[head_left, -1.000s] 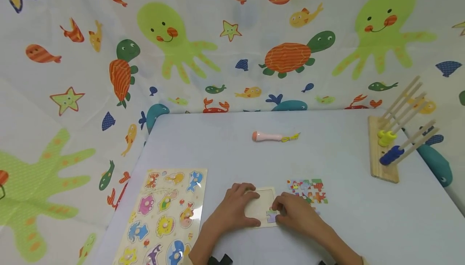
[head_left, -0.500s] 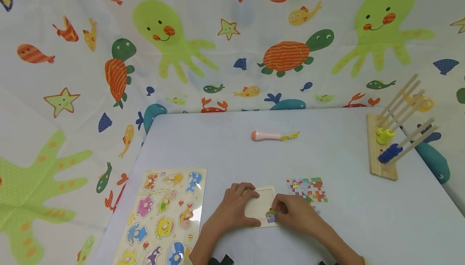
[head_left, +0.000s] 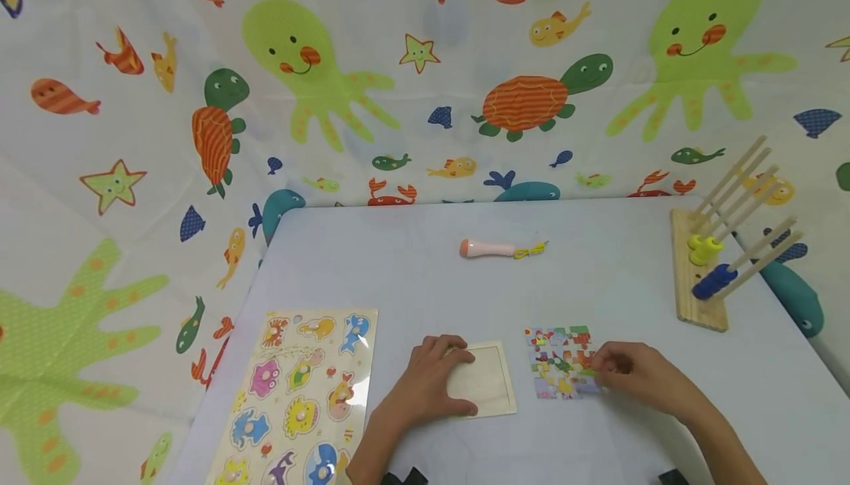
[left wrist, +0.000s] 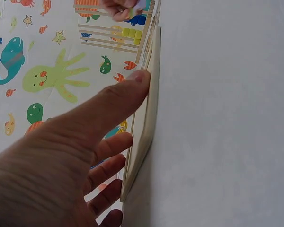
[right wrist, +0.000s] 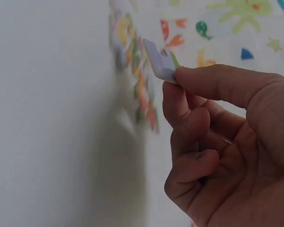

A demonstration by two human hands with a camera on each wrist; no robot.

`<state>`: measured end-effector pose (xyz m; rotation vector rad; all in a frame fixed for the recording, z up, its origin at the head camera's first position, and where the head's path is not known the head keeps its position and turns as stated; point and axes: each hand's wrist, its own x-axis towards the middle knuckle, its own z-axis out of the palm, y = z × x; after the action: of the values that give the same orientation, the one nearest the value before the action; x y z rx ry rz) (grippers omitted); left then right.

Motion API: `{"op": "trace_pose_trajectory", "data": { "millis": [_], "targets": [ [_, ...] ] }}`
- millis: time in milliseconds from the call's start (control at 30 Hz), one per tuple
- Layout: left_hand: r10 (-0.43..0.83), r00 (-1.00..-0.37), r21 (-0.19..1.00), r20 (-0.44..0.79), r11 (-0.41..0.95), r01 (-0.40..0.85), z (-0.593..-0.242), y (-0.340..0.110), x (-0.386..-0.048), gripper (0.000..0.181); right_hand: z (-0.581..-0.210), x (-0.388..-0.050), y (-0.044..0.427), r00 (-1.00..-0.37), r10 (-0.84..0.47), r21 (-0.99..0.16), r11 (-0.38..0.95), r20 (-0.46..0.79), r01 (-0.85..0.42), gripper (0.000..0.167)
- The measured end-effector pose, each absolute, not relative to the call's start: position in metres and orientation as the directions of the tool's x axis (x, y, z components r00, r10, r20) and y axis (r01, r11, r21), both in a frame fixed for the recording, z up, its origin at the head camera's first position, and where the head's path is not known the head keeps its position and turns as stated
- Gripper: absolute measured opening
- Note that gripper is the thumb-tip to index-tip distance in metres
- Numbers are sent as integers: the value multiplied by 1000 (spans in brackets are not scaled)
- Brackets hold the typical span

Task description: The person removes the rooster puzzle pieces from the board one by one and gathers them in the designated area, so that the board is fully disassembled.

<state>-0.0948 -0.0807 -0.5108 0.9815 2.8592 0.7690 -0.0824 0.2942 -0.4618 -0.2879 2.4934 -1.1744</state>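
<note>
My left hand (head_left: 434, 378) spans the left side of a small pale wooden puzzle tray (head_left: 491, 382), thumb at its near edge and fingers at the far edge. In the left wrist view, the thumb (left wrist: 128, 90) presses on the tray's rim (left wrist: 153, 94). Between thumb and forefinger, my right hand (head_left: 640, 376) pinches a small purple jigsaw piece (right wrist: 160, 62), with a bit of green on it. That hand is at the right side of a block of colourful jigsaw pieces (head_left: 561, 359) on the table. Its other fingers are curled in.
A peg puzzle board (head_left: 302, 389) with sea animals lies left. Further back is a pink toy microphone (head_left: 488, 249) with a yellow cord. At the right edge stands a wooden peg stand (head_left: 700, 308) with yellow and blue beads. A sea-creature cloth (head_left: 372, 42) hangs behind the table.
The right hand has carried the jigsaw piece from the tray's lower right corner rightward to the side of the jigsaw block. The tray now shows bare. The left hand stays put.
</note>
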Motion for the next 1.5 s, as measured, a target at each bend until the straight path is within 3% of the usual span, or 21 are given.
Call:
{"op": "trace_pose_trajectory", "data": {
  "millis": [233,733,1500],
  "targets": [
    [583,-800,463,143,675,574,-508,-81,-95,69,-474,-79,312,-891,-338,-782,623,-302,28,9],
    [582,-802,458,134,682,570,-511,-80,-97,69,-479,-78,303,-938,-207,-660,751,-277,29,7],
    [596,-793,467,123,671,576,-509,-80,-96,69,-479,-71,296,-956,-172,-619,785,-240,15,8]
  ]
}}
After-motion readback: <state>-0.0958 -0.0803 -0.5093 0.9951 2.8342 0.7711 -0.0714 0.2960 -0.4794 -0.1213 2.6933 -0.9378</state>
